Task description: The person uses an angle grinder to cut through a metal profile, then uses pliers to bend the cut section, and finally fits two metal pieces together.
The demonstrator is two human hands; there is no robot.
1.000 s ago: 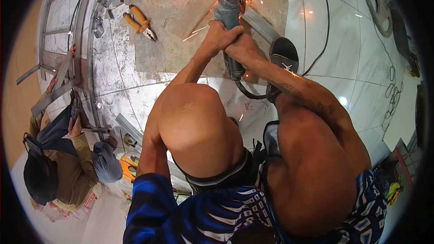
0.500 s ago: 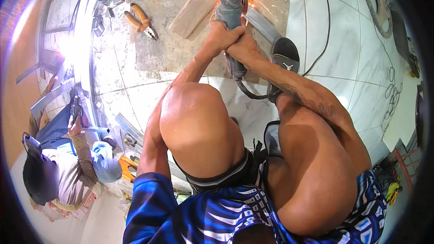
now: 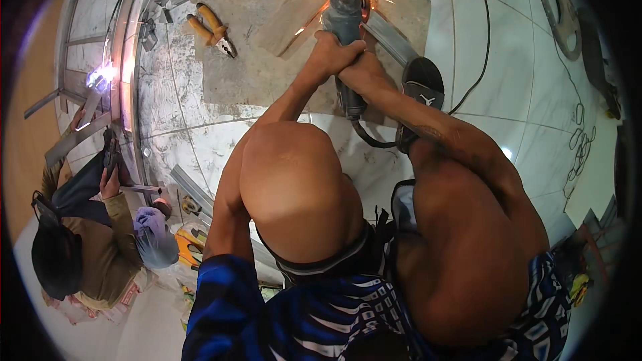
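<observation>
Both my hands are closed around the body of an angle grinder [image 3: 344, 16]. My left hand [image 3: 330, 55] wraps it from the left, and my right hand [image 3: 363, 72] grips it just nearer, overlapping the left. Orange sparks spray from the grinder's far end, where its disc meets a grey metal tube [image 3: 393, 39]. Under my sandal [image 3: 423, 80] lies the tube's near end. A wooden block [image 3: 289, 25] rests left of the grinder on a worn board [image 3: 234, 87]. The exact contact point is hidden by the tool and sparks.
Yellow-handled pliers [image 3: 212, 29] lie on the board's left side. At left, a co-worker [image 3: 100, 247] welds at a metal frame [image 3: 136, 93], with a bright arc. Metal offcuts [image 3: 148, 33] sit beside the frame. A black cable [image 3: 487, 33] curves across the tiles at right.
The spark spray at the disc has grown brighter and wider. At left, the welding glare has shrunk, and the scene looks darker. My hands have barely moved on the grinder.
</observation>
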